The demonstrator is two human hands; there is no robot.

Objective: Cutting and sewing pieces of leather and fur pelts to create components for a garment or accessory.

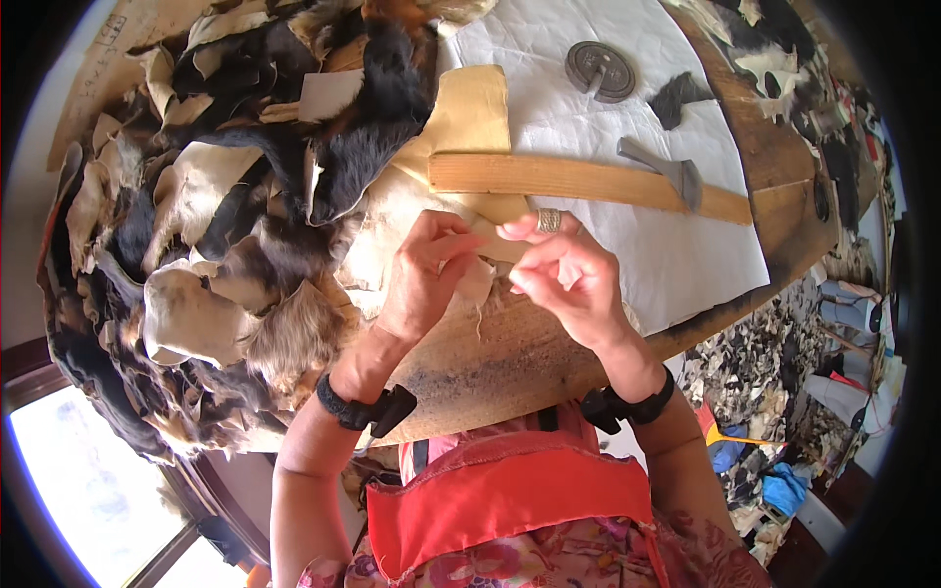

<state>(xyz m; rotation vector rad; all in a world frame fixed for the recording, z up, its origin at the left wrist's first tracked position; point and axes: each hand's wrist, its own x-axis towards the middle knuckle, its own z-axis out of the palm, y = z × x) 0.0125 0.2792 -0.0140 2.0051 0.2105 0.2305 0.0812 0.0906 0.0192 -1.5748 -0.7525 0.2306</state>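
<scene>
Left hand (428,277): fingers curled together, pinching the left edge of a small pale hide scrap (477,281) over the near part of the table.
Right hand (566,279): a ring on one finger, fingertips pinched shut on the same scrap from the right; the two hands meet, nearly touching.
Pale hide scrap: held between both hands, just above the table's near edge, a thin strand hanging from it.
Table (510,358): worn wood, partly covered by a white sheet (627,147).
Wooden stick (578,181): lies flat across the sheet, just beyond the hands.
Metal blade tool (667,167): rests across the stick's right part.
Round metal weight (600,71): on the sheet, far side.
Dark fur scrap (676,96): just right of the weight.
Pile of fur pelts (216,216): dark and tan, heaped to the left of the hands.
Wristbands: black, one on each wrist.
</scene>
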